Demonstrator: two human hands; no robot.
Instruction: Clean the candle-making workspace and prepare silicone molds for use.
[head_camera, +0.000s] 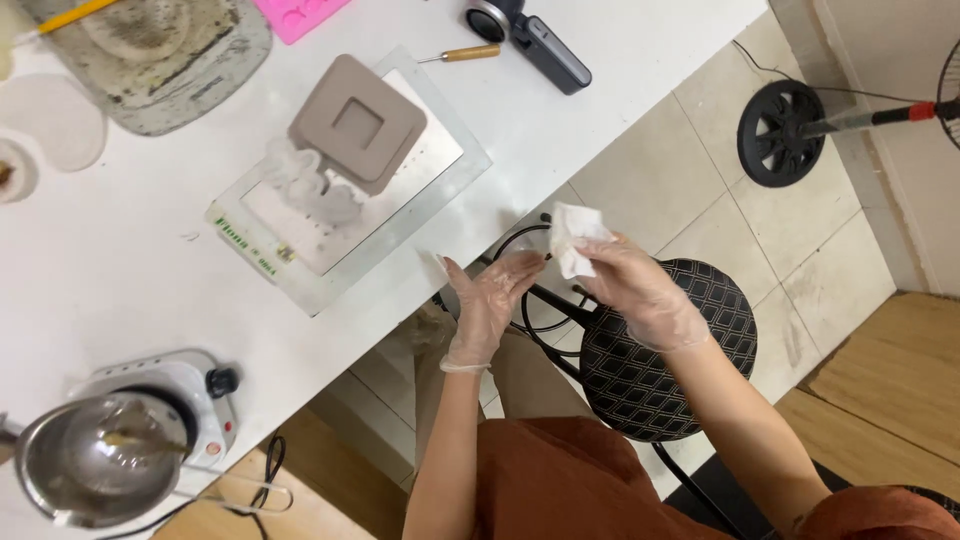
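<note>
A crumpled white tissue (574, 238) is pinched between the fingers of the right hand (632, 283), held in the air just past the edge of the white table (120, 270) and above a black chair (690, 340) with a quilted seat. The left hand (487, 300) is held open beside it, fingers spread and palm turned upward, with the fingertips close to the tissue; whether they touch it cannot be told. Both hands are covered by thin clear gloves, and the forearms are seen rising from a rust-coloured garment at the bottom of the frame. On the table, near the left hand, a glass plate (440, 190) is laid over a cutting mat, and on it are set 1 square grey mould (358, 122) with a square recess and a pale, lumpy white piece (305, 182) touching its lower-left edge. Farther up, a wooden-handled tool (468, 53), a dark handheld device (535, 38) and a pink mould (297, 15) are seen, with a soiled grey tray (160, 65) at the upper left. At the lower left, a metal pot (95, 460) is seated on a small white hot plate (190, 385). On the tiled floor at the right, the round black base of a standing fan (780, 133) is visible.
</note>
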